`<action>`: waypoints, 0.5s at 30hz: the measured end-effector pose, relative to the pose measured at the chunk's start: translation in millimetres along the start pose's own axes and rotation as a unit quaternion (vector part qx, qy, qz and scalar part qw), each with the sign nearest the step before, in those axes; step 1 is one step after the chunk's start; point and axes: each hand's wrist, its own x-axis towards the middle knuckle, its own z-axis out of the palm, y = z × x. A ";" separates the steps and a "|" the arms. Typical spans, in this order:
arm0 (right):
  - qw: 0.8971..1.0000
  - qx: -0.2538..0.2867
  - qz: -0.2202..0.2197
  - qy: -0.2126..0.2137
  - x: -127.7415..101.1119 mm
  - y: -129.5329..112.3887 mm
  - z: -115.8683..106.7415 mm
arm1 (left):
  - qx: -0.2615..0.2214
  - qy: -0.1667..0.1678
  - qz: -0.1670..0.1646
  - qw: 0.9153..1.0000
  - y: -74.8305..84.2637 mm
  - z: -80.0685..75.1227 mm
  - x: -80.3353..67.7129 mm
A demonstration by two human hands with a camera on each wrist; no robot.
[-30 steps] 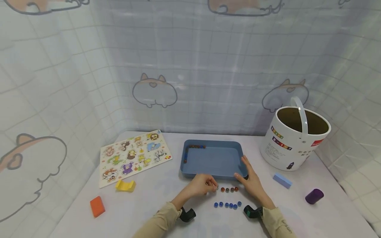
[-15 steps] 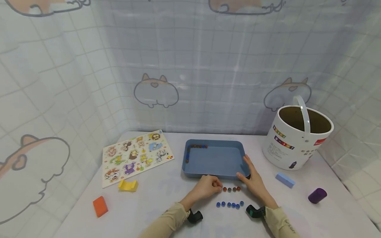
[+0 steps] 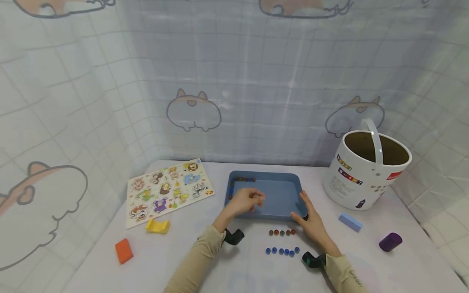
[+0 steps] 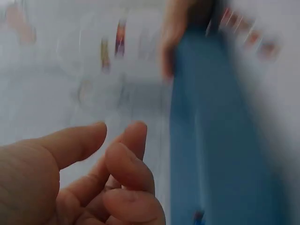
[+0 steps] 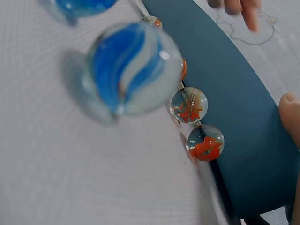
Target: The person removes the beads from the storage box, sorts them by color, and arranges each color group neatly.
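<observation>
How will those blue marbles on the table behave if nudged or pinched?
The blue marbles look like smooth glass spheres, glossy in the right wrist view, so they would probably roll at a light nudge. The table shows no rim. A pinch may slip; they are likely hard and dense for their size.

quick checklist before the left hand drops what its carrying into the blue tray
1. Left hand above the blue tray: ok, it hangs over the tray's left part.
2. Marble actually pinched in its fingers: cannot tell; the fingers are curled, but the left wrist view is blurred.
3. Tray held steady: ok, right hand rests against its near right corner.
4. Marbles already in the tray lined along the far and left walls: ok.
5. Red marbles and blue marbles in rows on the table, clear of the hands: ok.
</observation>
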 end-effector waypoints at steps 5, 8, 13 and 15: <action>1.000 -0.003 0.003 -0.006 -1.2 1.3 0.3 | 0.003 0.080 -0.039 0.996 -9.1 -24.2 41.2; 1.000 -0.004 0.004 -0.006 -1.3 2.0 0.7 | -0.021 0.107 -0.074 0.991 -13.9 -25.8 60.4; 1.000 -0.008 0.003 -0.004 0.0 2.7 0.0 | -0.022 0.119 -0.102 0.987 -18.7 -21.7 77.4; 1.000 -0.009 -0.002 -0.002 0.7 2.6 0.1 | -0.016 0.124 -0.108 0.986 -20.4 -21.5 80.6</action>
